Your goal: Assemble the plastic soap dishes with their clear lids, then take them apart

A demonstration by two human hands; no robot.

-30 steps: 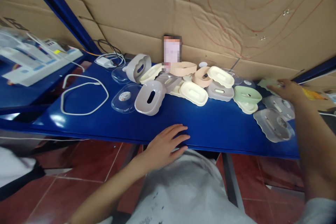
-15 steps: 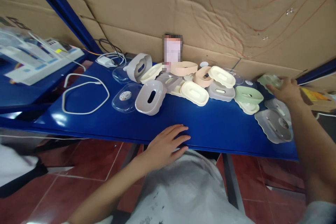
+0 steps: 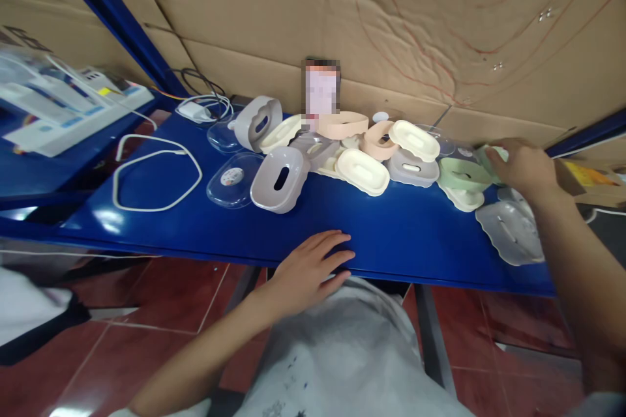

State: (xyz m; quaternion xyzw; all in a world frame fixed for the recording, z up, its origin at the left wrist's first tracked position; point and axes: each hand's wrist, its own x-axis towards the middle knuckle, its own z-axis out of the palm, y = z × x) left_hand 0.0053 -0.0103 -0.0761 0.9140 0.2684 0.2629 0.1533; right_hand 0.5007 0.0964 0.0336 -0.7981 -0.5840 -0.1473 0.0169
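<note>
My left hand (image 3: 313, 270) lies flat at the table's front edge, fingers spread, holding nothing. At the far right, my right hand (image 3: 525, 166) is closed on a light green soap dish (image 3: 489, 161); its fingers partly hide the piece. Just left of it sits another green soap dish (image 3: 464, 174) on a cream tray (image 3: 462, 199). A grey scalloped tray (image 3: 508, 231) lies below my right hand, partly covered by the forearm. Cream trays (image 3: 362, 171), peach rings (image 3: 345, 124) and a grey soap dish (image 3: 280, 179) lie in a row across the middle.
Clear lids (image 3: 233, 179) lie on the left of the blue table (image 3: 220, 234). A phone (image 3: 321, 91), its screen blurred, leans on the cardboard wall (image 3: 244, 6). Left are a white cable loop (image 3: 156, 210), a charger (image 3: 195, 111) and a power strip (image 3: 83, 120).
My right hand has shifted slightly left with the green soap dish, bringing it closer to the other green dish. My left hand has stayed put.
</note>
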